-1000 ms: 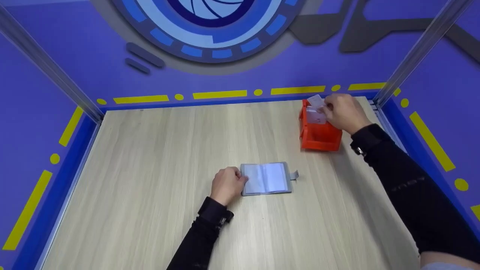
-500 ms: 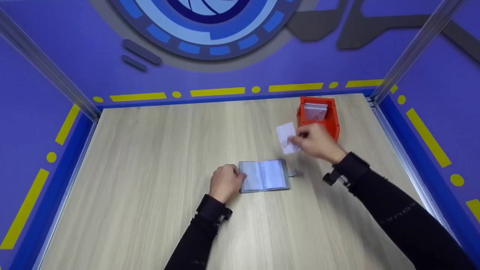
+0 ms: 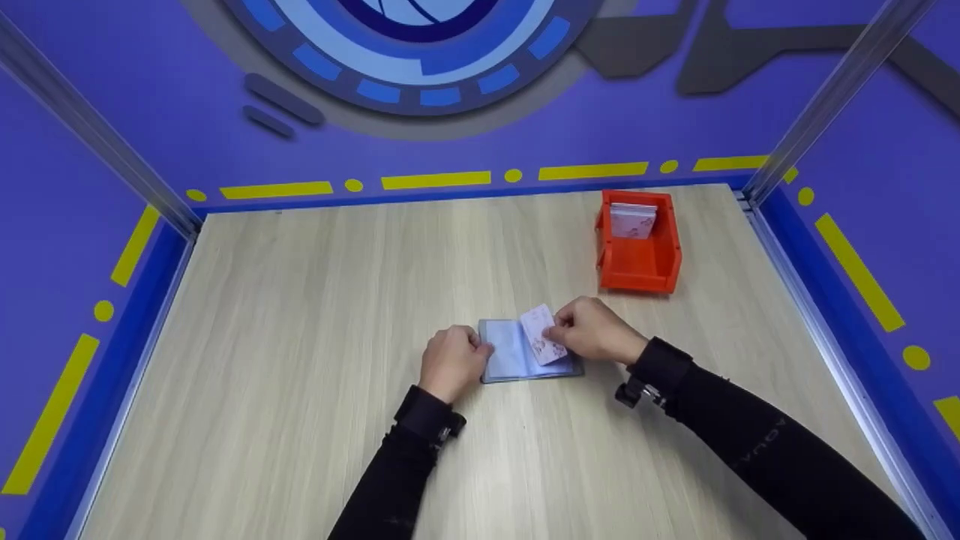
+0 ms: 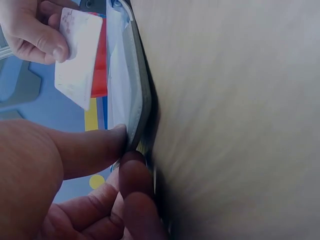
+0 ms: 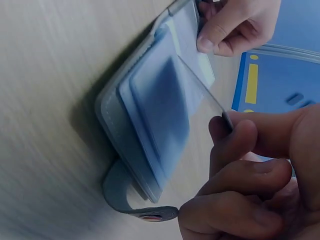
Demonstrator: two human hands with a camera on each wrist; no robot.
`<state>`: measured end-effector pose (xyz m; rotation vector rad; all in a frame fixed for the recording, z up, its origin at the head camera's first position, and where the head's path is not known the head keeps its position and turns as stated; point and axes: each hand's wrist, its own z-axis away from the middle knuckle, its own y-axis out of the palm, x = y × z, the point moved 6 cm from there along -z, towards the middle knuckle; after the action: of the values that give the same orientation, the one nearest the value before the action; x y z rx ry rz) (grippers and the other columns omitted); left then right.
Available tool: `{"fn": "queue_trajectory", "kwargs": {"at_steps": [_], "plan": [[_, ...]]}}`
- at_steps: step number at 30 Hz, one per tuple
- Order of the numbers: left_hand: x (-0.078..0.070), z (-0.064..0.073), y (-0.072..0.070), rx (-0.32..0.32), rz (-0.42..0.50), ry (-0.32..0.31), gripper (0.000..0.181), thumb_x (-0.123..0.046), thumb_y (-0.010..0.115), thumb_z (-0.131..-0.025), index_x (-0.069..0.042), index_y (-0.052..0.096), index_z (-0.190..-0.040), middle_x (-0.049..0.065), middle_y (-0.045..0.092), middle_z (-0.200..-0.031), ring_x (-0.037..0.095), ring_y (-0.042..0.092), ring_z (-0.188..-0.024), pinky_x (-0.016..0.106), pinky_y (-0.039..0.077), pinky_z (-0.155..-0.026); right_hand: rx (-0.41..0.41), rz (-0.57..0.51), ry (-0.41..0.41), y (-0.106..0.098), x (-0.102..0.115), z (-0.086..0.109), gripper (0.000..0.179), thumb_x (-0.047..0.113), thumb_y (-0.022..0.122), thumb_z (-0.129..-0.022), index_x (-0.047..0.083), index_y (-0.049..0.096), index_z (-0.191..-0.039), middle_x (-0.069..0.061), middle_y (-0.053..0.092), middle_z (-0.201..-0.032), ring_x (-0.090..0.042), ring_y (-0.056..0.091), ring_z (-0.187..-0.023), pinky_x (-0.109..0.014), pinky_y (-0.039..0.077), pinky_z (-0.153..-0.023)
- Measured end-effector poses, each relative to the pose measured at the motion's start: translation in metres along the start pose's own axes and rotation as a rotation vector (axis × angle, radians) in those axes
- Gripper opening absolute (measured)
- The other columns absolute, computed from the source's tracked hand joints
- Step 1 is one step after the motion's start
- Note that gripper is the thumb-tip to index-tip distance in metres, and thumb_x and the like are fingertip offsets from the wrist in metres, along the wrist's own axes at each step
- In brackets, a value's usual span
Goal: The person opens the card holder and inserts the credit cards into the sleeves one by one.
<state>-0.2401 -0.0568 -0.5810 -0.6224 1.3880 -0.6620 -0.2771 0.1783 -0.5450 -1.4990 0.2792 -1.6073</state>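
Note:
A grey card holder (image 3: 504,352) lies spread on the table, its clear plastic sleeves showing. My left hand (image 3: 453,363) pinches its left edge between thumb and fingers, seen close up in the left wrist view. Between right thumb and fingers, my right hand (image 3: 600,330) holds a white card with a pink print (image 3: 541,334), tilted over the right-hand sleeve. In the right wrist view the card (image 5: 204,92) appears edge-on above the sleeves (image 5: 160,100). The holder's snap strap (image 5: 120,192) sticks out at its right side.
An orange-red open bin (image 3: 637,281) stands at the back right of the wooden table (image 3: 315,300), several similar cards (image 3: 632,223) upright at its rear. Blue printed panels (image 3: 450,157) enclose the back and sides.
My right hand has brought the card from the bin leftward and toward me, over the holder's right side. The left hand keeps its pinch on the holder's left edge.

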Motion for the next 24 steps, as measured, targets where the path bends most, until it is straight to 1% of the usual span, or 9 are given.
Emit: {"fn": "queue_trajectory", "kwargs": {"at_steps": [2,7,13,21,24], "plan": [[0.000,0.000,0.000,0.003,0.000,-0.004,0.028,-0.027,0.082,-0.097,-0.015,0.069,-0.075,-0.003,0.063,-0.074,0.016,0.057,-0.068,0.032,0.041,-0.063,0.015,0.011,0.003,0.004,0.001,-0.001,0.045,0.021,0.076,-0.101,0.019,0.056,-0.062,0.010,0.040,-0.059,-0.011,0.043,-0.058,-0.026,0.030,-0.055],[0.000,0.001,0.000,-0.004,0.002,0.006,0.028,-0.025,0.082,-0.096,-0.014,0.069,-0.074,-0.003,0.063,-0.074,0.016,0.057,-0.068,0.032,0.042,-0.064,0.048,0.006,0.022,0.011,0.000,-0.002,0.048,0.020,0.076,-0.100,0.020,0.050,-0.059,0.011,0.041,-0.058,-0.009,0.042,-0.054,-0.025,0.030,-0.053],[-0.001,0.001,0.000,-0.008,0.009,0.014,0.028,-0.024,0.082,-0.096,-0.014,0.068,-0.074,-0.002,0.063,-0.073,0.017,0.057,-0.067,0.033,0.043,-0.064,0.062,-0.045,0.036,0.019,-0.004,-0.004,0.046,0.019,0.077,-0.099,0.020,0.054,-0.058,0.013,0.045,-0.056,-0.006,0.042,-0.052,-0.023,0.029,-0.051],[-0.002,0.001,0.001,-0.003,0.014,0.002,0.028,-0.024,0.082,-0.096,-0.014,0.067,-0.074,-0.003,0.062,-0.073,0.016,0.056,-0.067,0.032,0.041,-0.064,0.054,-0.066,0.114,0.023,-0.007,-0.006,0.046,0.022,0.077,-0.099,0.020,0.056,-0.058,0.011,0.047,-0.056,-0.006,0.045,-0.052,-0.023,0.032,-0.050],[-0.001,0.001,0.001,-0.004,0.007,0.001,0.029,-0.023,0.081,-0.096,-0.015,0.066,-0.073,-0.003,0.060,-0.072,0.016,0.055,-0.067,0.032,0.041,-0.063,0.055,-0.073,0.131,0.024,-0.008,-0.007,0.046,0.022,0.078,-0.099,0.020,0.056,-0.059,0.011,0.046,-0.056,-0.006,0.044,-0.052,-0.023,0.032,-0.050]]}}
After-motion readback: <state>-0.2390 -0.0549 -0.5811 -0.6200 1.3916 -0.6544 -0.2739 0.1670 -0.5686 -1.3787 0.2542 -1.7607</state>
